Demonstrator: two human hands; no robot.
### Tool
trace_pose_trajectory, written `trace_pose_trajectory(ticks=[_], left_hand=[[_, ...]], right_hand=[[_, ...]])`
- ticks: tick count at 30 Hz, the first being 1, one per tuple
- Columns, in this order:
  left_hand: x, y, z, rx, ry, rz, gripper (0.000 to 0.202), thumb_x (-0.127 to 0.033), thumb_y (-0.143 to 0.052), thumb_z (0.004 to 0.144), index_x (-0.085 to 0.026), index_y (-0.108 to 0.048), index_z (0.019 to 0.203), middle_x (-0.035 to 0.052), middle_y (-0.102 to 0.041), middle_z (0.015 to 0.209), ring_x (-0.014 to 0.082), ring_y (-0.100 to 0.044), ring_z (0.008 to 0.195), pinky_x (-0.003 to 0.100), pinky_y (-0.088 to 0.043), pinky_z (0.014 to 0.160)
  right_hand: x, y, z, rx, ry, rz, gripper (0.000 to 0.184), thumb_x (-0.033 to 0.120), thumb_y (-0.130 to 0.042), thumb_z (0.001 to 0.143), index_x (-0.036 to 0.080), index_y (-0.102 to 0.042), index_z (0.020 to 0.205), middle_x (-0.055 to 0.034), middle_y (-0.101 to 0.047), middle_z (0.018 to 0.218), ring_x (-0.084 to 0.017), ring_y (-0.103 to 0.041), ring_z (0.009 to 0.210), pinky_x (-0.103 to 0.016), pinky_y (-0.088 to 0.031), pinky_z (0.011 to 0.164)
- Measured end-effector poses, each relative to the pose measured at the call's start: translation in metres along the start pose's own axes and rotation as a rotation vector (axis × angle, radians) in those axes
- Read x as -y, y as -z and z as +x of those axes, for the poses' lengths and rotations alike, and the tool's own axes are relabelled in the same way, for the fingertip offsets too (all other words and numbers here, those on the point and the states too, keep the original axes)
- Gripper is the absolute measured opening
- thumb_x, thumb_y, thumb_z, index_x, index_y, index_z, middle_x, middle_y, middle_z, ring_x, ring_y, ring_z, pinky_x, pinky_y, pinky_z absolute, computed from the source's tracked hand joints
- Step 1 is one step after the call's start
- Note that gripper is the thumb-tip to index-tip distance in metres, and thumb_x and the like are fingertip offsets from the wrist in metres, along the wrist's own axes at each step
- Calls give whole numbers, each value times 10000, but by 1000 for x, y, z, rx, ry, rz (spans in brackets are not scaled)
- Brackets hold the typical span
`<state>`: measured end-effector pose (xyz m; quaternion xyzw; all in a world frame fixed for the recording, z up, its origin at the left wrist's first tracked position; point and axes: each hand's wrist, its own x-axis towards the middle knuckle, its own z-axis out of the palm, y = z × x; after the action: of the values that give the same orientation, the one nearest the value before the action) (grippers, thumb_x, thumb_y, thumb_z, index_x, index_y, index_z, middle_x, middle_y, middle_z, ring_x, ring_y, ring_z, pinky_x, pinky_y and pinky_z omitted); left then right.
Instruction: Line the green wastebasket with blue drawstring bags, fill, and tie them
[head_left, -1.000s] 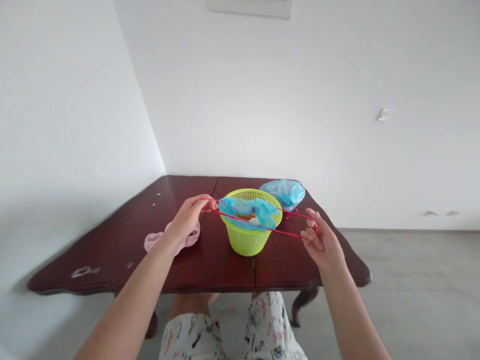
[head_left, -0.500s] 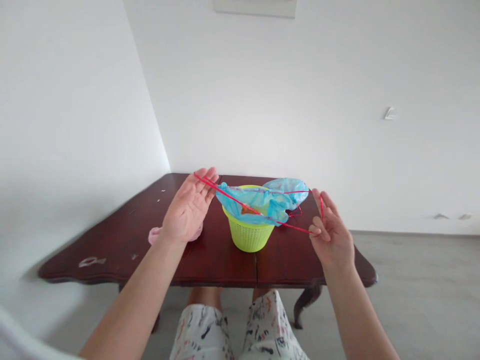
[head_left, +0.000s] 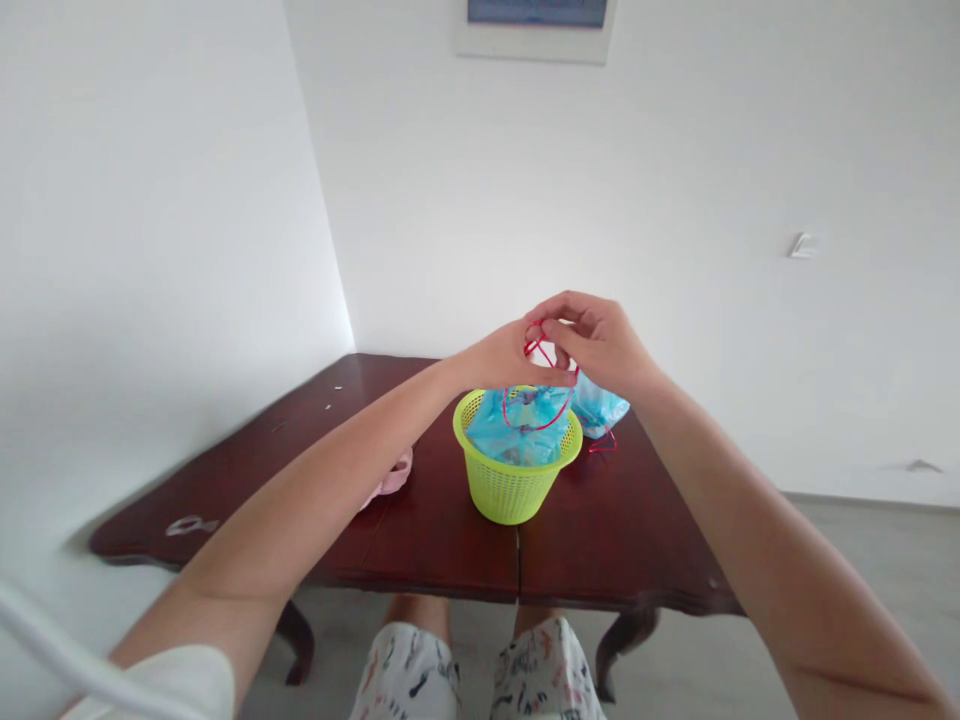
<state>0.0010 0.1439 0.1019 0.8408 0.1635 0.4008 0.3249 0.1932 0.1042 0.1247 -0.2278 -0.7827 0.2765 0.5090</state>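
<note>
A lime-green plastic basket (head_left: 514, 485) stands on the dark wooden table (head_left: 442, 530), lined with a light-blue plastic bag (head_left: 521, 435). Red drawstrings (head_left: 541, 352) rise from the bag's mouth in loops. My left hand (head_left: 499, 362) and my right hand (head_left: 600, 340) meet directly above the basket, fingers pinched on the red drawstrings. The bag hangs gathered below them inside the basket.
A second light-blue bag (head_left: 604, 408) with a red string lies behind the basket to the right. A pink object (head_left: 390, 478) lies left of the basket, partly hidden by my left forearm. White walls meet in a corner behind the table. My knees show under its near edge.
My hands were spread wide apart, stretching the red strings to either side of the basket. They have come together above it, and the bag's mouth has drawn closed.
</note>
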Motion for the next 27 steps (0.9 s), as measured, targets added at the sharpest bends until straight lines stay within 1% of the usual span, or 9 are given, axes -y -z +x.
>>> trace_pose_trajectory(ticks=[4, 8, 13, 15, 17, 20, 22, 24, 27], left_hand=[[13, -1, 3, 14, 99, -151, 349, -442, -901, 1058, -170, -741, 909, -3, -657, 719, 105, -553, 614, 253, -440, 605], [25, 6, -1, -42, 217, -395, 509, -551, -732, 1169, -159, -724, 844, 23, -648, 678, 59, -366, 482, 231, -247, 478], [41, 16, -6, -257, 286, -572, 578, -705, -719, 1125, -161, -763, 935, 49, -700, 780, 69, -393, 497, 217, -204, 440], [47, 17, -10, -302, 276, -550, 597, -737, -713, 1110, -160, -786, 975, 56, -719, 814, 76, -418, 509, 208, -224, 443], [52, 18, -14, -304, 253, -523, 585, -732, -707, 1108, -160, -816, 1058, 75, -768, 894, 77, -430, 520, 203, -264, 455], [55, 23, -19, -290, 226, -544, 531, -661, -687, 1113, -157, -838, 1183, 122, -848, 1084, 56, -367, 497, 213, -299, 469], [56, 30, -20, -288, 225, -592, 439, -533, -700, 1073, -151, -842, 1235, 161, -870, 1232, 30, -293, 476, 218, -262, 465], [56, 37, -22, -262, 235, -637, 406, -330, -752, 927, -156, -844, 1281, 191, -860, 1387, 9, -256, 474, 224, -221, 465], [54, 43, -29, -131, 258, -641, 672, -129, -758, 704, -192, -843, 1368, 220, -792, 1587, 3, -289, 510, 236, -239, 484]], right_hand=[[2, -3, 22, 67, 69, -164, 147, 267, -720, 1052, 192, -838, 1100, -37, -814, 892, -165, -703, 731, -329, -596, 711], [-15, -1, 28, 2, 204, -278, 286, 384, -710, 1120, 217, -831, 1318, -74, -831, 1115, -226, -765, 998, -409, -641, 932], [-60, -10, 7, -2, 69, -110, 775, 746, -749, 1090, 312, -520, 1690, -167, -717, 1573, -333, -735, 1391, -572, -626, 1193], [-76, -25, -8, 43, -10, -68, 1011, 761, -877, 986, 327, -383, 1755, -199, -669, 1662, -371, -715, 1466, -640, -591, 1260], [-85, -42, -19, 69, -77, -8, 1135, 687, -955, 934, 307, -288, 1770, -197, -743, 1563, -356, -778, 1355, -624, -629, 1204], [-92, -60, -23, -13, -199, 93, 873, 653, -885, 994, 271, -411, 1619, -68, -859, 1109, -262, -810, 926, -446, -676, 854], [-97, -64, -19, -52, -254, 93, 577, 669, -815, 1031, 250, -591, 1358, 19, -764, 825, -188, -667, 679, -326, -530, 634], [-103, -64, -14, -40, -254, 36, 434, 658, -765, 1059, 238, -657, 1084, 63, -609, 670, -139, -495, 579, -288, -372, 558], [-115, -62, -13, 6, -209, -144, 399, 572, -650, 1137, 233, -656, 926, 27, -619, 706, -146, -488, 627, -300, -354, 592]])
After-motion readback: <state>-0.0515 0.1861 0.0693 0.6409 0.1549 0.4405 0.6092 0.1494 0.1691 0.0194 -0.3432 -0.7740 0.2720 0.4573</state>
